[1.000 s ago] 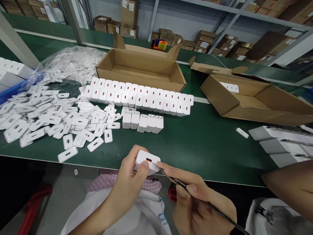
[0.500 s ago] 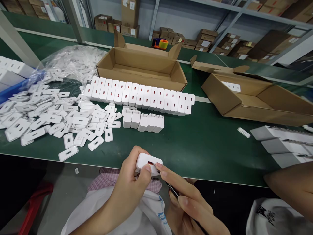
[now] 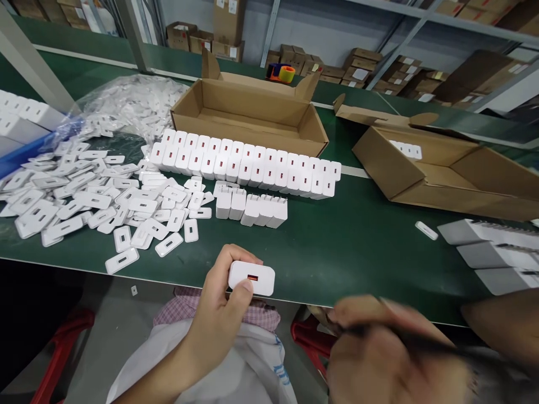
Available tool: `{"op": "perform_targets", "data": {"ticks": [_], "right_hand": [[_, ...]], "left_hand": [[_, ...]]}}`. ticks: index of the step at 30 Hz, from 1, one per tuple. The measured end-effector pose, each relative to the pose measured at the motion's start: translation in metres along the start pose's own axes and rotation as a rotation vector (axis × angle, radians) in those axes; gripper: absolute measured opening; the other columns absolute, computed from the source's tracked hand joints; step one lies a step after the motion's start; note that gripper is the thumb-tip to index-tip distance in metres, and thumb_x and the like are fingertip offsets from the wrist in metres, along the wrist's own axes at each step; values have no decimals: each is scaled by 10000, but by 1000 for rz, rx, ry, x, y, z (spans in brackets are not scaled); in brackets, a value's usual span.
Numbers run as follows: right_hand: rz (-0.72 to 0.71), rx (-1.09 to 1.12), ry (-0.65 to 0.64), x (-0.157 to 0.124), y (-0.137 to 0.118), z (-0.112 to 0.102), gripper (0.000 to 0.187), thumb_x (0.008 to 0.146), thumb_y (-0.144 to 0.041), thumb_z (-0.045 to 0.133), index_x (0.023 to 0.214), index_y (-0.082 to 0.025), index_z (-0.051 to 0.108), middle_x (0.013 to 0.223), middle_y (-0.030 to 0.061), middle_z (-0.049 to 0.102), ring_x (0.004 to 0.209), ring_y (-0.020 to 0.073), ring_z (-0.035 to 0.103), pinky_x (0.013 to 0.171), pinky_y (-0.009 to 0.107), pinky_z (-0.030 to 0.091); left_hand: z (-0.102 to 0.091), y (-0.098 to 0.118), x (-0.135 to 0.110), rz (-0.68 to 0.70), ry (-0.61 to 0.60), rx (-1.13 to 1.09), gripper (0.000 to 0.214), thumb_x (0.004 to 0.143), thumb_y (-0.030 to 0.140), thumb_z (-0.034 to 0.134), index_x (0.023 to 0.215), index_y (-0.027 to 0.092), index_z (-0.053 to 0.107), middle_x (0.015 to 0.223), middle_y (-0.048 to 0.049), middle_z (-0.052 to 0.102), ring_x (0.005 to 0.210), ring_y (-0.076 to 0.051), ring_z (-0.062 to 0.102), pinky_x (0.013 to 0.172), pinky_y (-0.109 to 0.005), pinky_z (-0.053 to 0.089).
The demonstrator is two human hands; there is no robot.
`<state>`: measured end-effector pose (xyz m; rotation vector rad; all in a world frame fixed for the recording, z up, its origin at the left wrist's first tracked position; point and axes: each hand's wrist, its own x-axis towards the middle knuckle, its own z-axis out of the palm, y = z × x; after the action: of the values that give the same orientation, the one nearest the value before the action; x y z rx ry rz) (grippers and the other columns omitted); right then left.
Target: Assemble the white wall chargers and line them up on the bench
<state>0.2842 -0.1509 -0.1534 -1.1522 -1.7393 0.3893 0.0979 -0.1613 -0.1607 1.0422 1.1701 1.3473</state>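
My left hand (image 3: pixel 225 306) grips a white charger block (image 3: pixel 251 278) with an orange port facing me, just over the near edge of the green table (image 3: pixel 357 247). My right hand (image 3: pixel 379 353) is low at the right, smeared by motion, with a thin dark tool (image 3: pixel 425 339) running through it; its fingers do not show clearly. It is well apart from the charger. Rows of finished white chargers (image 3: pixel 248 163) stand in the middle of the table. A few more chargers (image 3: pixel 252 209) lie prongs-up in front of them.
A heap of loose white cover plates (image 3: pixel 84 196) covers the left, with a clear bag of more (image 3: pixel 126 104) behind. Two open cardboard boxes (image 3: pixel 248 112) (image 3: pixel 442 168) stand at the back. White trays (image 3: pixel 488 252) lie right. Another person's forearm (image 3: pixel 505 322) enters at the right.
My right hand with the tool has pulled away from the charger's port, down and to the right. The left hand has kept the charger and turned its face toward me.
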Motion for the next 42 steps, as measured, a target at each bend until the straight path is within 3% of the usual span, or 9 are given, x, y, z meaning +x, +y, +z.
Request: {"op": "perform_targets", "data": {"ticks": [2,5,7,9,13,18,30,37,42], "right_hand": [[62,-177,-17,16,22,18,286,1023,-335,446,1066,-223,706,852,88,714,838,258,697,746,422,588],[99,-432,-136,32,46,40,491,1021,-469,353,1079,-156,727,927,165,695,912,345,648,758,532,561],[90,-416,-137,31,44,43,543,1014,-526,343,1139,-143,707,1092,194,680,1055,374,614,845,569,544],[130,-148,-138,24,29,38,488,1004,-567,406,1234,-217,655,1223,145,659,1135,318,611,900,482,563],[370,643,-392,6,-14,32,456,921,-641,552,1305,-394,572,1175,33,672,969,187,684,771,259,593],[531,932,-332,-1,-26,43,281,886,-493,694,1139,-371,681,1104,10,618,916,157,645,724,211,536],[711,1019,-123,-1,-28,70,228,815,-488,757,892,-278,707,867,-16,601,803,137,574,709,239,482],[644,912,-144,1,-25,69,270,925,-526,627,946,-269,707,880,-7,641,777,131,606,685,225,496],[393,630,-131,6,-32,63,249,993,-469,539,994,-281,702,995,7,679,840,125,637,696,190,521]], "left_hand": [[-1,-2,-1,142,-10,-13,101,969,349,488,987,278,558,1002,-9,565,847,-173,546,685,-268,455],[-1,-4,-2,376,-46,2,170,997,431,491,1056,279,539,1035,-23,554,911,-178,549,760,-287,475],[0,-6,1,520,-55,66,192,1005,428,485,1094,262,522,1050,-39,557,929,-180,545,772,-291,473],[0,-8,5,647,-51,144,195,1006,402,475,1112,241,509,1046,-54,560,928,-183,543,752,-291,465],[2,-12,11,767,-81,244,193,1004,374,438,1100,215,493,1017,-63,540,874,-184,543,704,-306,453],[5,-12,9,757,-151,222,189,998,360,435,1094,213,505,998,-52,533,828,-175,544,677,-316,443],[5,-7,-2,387,-87,126,226,1068,346,366,1019,246,563,993,-12,536,898,-160,523,790,-299,419],[1,-8,0,264,-96,-2,251,1066,381,356,1008,255,564,1023,-13,505,887,-168,493,763,-286,412],[0,-14,0,388,-102,18,251,1068,395,331,1099,274,548,1082,-22,498,929,-176,505,810,-307,431]]}}
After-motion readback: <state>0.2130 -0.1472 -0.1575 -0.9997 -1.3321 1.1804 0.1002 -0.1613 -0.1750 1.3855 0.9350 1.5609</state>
